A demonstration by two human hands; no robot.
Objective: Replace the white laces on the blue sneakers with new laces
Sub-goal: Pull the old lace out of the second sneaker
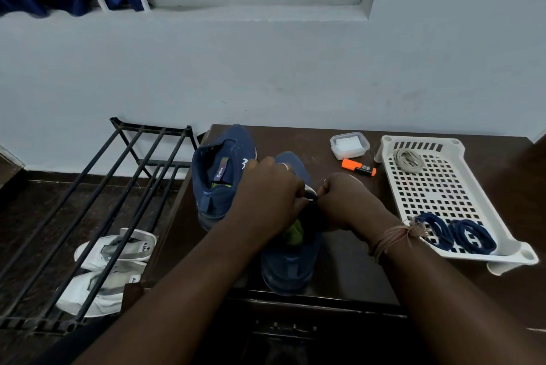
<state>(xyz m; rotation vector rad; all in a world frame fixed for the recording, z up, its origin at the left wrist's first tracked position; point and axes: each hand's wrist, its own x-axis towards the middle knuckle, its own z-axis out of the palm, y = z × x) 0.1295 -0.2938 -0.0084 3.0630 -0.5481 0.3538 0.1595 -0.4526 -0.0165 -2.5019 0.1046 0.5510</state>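
Two blue sneakers stand on a dark brown table [339, 249]. The far sneaker [220, 175] sits at the left, heel toward me. The near sneaker [291, 258] is in front of me, its green insole showing. My left hand [270, 199] and my right hand [344, 202] meet over the near sneaker's tongue, and both pinch a white lace [310, 189] there; most of the lace is hidden by my fingers. Two coils of dark blue laces [455, 233] lie in the near end of a white perforated tray [437, 187]. A coiled grey-white lace [409, 160] lies at the tray's far end.
An orange highlighter [359, 167] and a small clear lidded box [349, 145] lie beyond the sneakers. A black metal shoe rack [97, 202] stands left of the table, with white shoes [109, 267] on the floor under it. A wall is right behind the table.
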